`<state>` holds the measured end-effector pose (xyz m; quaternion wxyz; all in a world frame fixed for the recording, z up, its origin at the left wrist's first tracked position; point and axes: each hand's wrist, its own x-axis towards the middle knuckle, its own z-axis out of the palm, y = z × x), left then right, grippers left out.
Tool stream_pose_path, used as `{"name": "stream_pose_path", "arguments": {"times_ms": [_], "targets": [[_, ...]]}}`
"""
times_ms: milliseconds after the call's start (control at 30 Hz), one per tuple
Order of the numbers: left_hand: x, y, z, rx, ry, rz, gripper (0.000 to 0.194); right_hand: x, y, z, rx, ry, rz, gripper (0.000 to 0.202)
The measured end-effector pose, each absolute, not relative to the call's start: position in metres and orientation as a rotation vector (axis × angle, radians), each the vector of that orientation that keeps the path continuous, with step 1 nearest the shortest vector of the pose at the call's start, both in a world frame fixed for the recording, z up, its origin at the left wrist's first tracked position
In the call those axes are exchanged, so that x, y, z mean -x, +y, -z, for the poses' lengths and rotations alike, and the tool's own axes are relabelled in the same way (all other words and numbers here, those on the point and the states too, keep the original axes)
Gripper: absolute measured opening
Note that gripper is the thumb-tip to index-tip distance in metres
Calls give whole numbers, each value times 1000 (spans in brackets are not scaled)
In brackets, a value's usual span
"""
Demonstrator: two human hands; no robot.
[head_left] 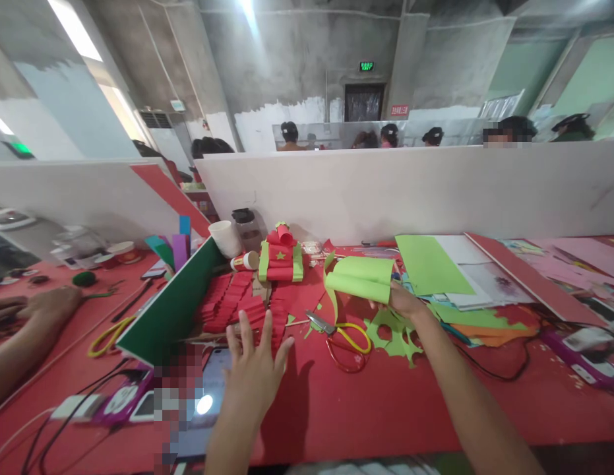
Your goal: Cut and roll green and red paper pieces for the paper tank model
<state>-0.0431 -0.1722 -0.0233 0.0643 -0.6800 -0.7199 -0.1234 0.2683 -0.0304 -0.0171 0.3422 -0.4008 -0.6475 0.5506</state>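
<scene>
A curled sheet of light green paper (361, 272) is held up over the red table by my right hand (403, 300), whose fingers go out of sight behind it. My left hand (257, 356) hovers with its fingers spread, holding nothing, above the edge of a tablet (208, 402). Between the hands lie scissors (353, 336) with one yellow and one red handle loop, blades apart. Green paper scraps (393, 333) with round holes cut out sit below my right hand. Pleated red paper strips (232, 300) lie beyond my left hand.
A red and green paper model (281, 257) with a star stands near the white partition (386, 191). Left are a dark green divider (168, 303), a glue bottle (245, 261) and cables. Green sheets (430, 264) lie right. Another person's arm (34, 336) rests at far left.
</scene>
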Motion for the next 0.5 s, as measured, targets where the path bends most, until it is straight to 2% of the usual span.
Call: {"name": "stream_pose_path", "arguments": {"times_ms": [233,500], "targets": [[51,-181,-8,2254,-2351,9,40,-265,-32,18,1053,-1681,-1416,18],[63,-164,16,2307,-2436,-158,38,-264,-32,20,1061,-1697,-1421,22]]}}
